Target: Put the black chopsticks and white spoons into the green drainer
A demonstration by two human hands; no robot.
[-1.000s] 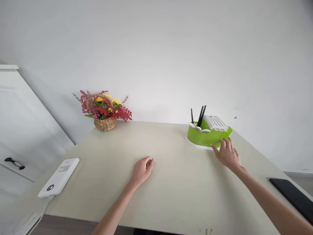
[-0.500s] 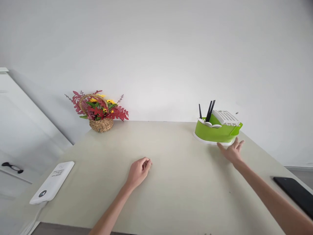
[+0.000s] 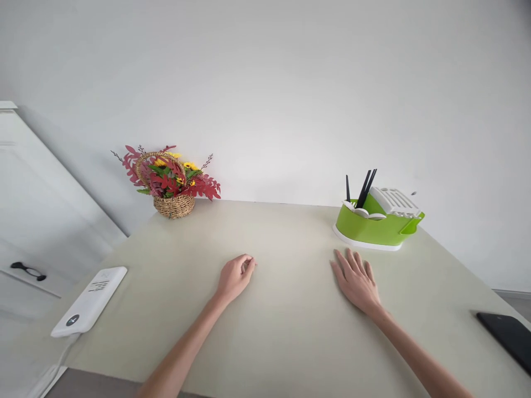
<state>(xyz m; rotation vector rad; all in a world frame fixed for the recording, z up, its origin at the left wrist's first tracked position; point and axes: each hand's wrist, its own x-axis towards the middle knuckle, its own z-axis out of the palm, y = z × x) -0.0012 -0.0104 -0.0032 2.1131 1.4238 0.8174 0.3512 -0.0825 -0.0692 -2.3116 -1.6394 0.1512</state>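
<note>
My left hand [image 3: 235,277] rests on the middle of the table [image 3: 286,331], its fingers curled in toward the thumb and nothing visible in them. To the right, my right hand [image 3: 355,281] lies palm down with its fingers spread, holding nothing. Just beyond its fingertips stands a green utensil holder [image 3: 365,229] on a white base, not touched by the hand. Several black chopsticks [image 3: 365,189] stick up out of it, and white spoon-like pieces [image 3: 362,212] line its front rim. A white slotted rack [image 3: 396,201] covers its right part.
A wicker basket [image 3: 174,207] of red leaves and yellow flowers stands at the back left by the wall. A white flat device [image 3: 91,301] with a cable lies at the left edge, beside a white cabinet [image 3: 45,210]. A black phone [image 3: 506,337] lies at the right edge.
My right hand has drawn back from the front of the utensil holder, moving left and toward me, and now lies flat. My left hand keeps its curled pose; the view has shifted slightly.
</note>
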